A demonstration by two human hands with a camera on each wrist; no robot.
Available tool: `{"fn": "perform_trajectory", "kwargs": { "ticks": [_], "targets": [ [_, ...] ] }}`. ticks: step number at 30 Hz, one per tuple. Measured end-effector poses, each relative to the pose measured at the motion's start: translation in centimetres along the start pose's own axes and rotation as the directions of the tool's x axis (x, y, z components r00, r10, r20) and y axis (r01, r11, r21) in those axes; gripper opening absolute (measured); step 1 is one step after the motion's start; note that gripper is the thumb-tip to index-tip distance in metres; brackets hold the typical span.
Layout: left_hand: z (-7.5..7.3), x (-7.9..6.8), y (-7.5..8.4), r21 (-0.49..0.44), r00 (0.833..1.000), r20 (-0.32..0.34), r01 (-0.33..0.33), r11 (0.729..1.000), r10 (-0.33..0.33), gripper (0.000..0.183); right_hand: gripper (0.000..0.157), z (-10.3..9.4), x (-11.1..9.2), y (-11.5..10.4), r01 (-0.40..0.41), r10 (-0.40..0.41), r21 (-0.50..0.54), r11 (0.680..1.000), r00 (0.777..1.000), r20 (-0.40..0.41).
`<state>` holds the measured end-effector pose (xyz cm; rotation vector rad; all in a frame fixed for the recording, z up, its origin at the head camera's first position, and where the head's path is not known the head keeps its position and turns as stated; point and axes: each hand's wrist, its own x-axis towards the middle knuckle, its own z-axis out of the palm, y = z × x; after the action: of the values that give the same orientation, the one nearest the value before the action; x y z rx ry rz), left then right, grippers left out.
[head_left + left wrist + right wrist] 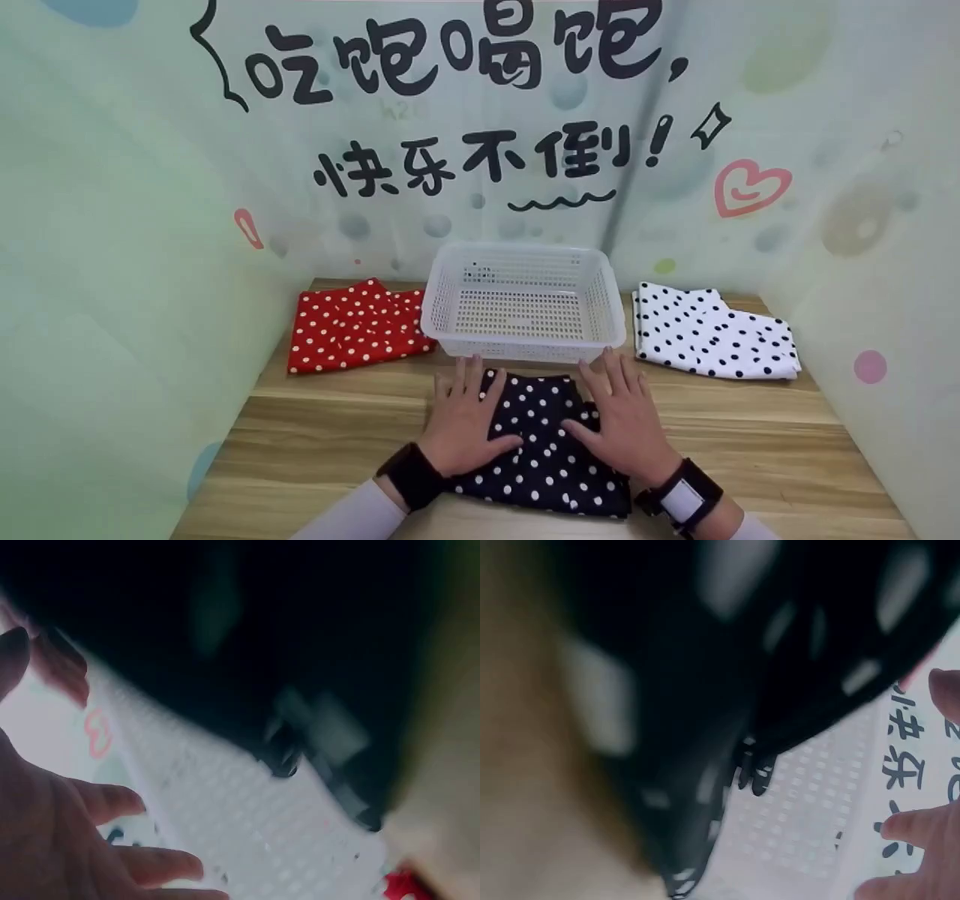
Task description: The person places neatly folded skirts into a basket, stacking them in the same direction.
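On the wooden table lies a folded black polka-dot garment (544, 457) with white dots, its wider end toward the person. My left hand (466, 420) rests along its left side, fingers straight and spread, thumb over the cloth. Along the right side, my right hand (628, 424) lies in the same way, its thumb also pointing inward. Both wrists wear black straps. Dark cloth (225, 652) fills much of the left wrist view, beside the left hand (56, 832) with extended fingers. The right wrist view has the dotted cloth (682, 690) close up and part of the right hand (922, 855).
A white perforated plastic basket (525, 349) stands just beyond the garment, near the back wall. Left of it lies a folded red garment with white dots (352, 326); to its right, a white one with black dots (712, 334). Printed curtain walls (135, 300) enclose the table.
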<state>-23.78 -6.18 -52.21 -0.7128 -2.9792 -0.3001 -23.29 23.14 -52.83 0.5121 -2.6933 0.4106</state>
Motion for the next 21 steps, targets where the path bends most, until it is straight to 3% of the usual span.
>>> {"fn": "perform_trajectory", "kwargs": {
  "ticks": [6,8,10,11,13,15,18,20,21],
  "targets": [
    [0.3,-1.0,0.1,-0.137,0.997,0.037,0.069,0.988,-0.065,0.106,0.085,-1.3,-1.5,0.8,-0.115,0.108,0.147,0.982,0.993,0.057],
    [0.1,-0.8,0.1,-0.225,0.994,0.06,0.098,0.969,-0.087,0.104,0.081,-2.1,-1.9,1.2,-0.185,0.162,0.24,0.953,0.981,0.111],
    [0.0,-0.8,-0.2,-0.318,0.99,0.088,0.13,0.939,-0.108,0.101,0.076,-3.0,-2.2,1.5,-0.262,0.205,0.352,0.899,0.96,0.192],
    [0.0,-0.8,-0.4,-0.359,0.987,0.105,0.149,0.921,-0.119,0.101,0.074,-3.4,-2.3,1.7,-0.304,0.221,0.415,0.858,0.946,0.237],
    [0.0,-1.0,-1.0,-0.438,0.982,0.123,0.185,0.88,-0.145,0.1,0.069,-3.9,-2.6,2.0,-0.401,0.248,0.548,0.734,0.91,0.333],
    [-0.1,-1.2,-1.6,-0.487,0.978,0.125,0.208,0.848,-0.168,0.1,0.066,-4.2,-2.9,2.3,-0.489,0.259,0.663,0.566,0.87,0.42],
    [-0.2,-1.1,-2.3,-0.526,0.972,0.131,0.233,0.818,-0.193,0.1,0.065,-4.3,-3.6,2.9,-0.575,0.266,0.752,0.323,0.817,0.511],
    [-0.3,-1.0,-2.6,-0.559,0.969,0.129,0.245,0.792,-0.209,0.097,0.067,-4.4,-4.0,3.3,-0.611,0.253,0.761,0.219,0.789,0.56],
    [-0.3,-0.9,-2.8,-0.579,0.967,0.13,0.255,0.775,-0.221,0.095,0.069,-4.4,-4.1,3.5,-0.622,0.243,0.76,0.187,0.779,0.578]
  ]
}}
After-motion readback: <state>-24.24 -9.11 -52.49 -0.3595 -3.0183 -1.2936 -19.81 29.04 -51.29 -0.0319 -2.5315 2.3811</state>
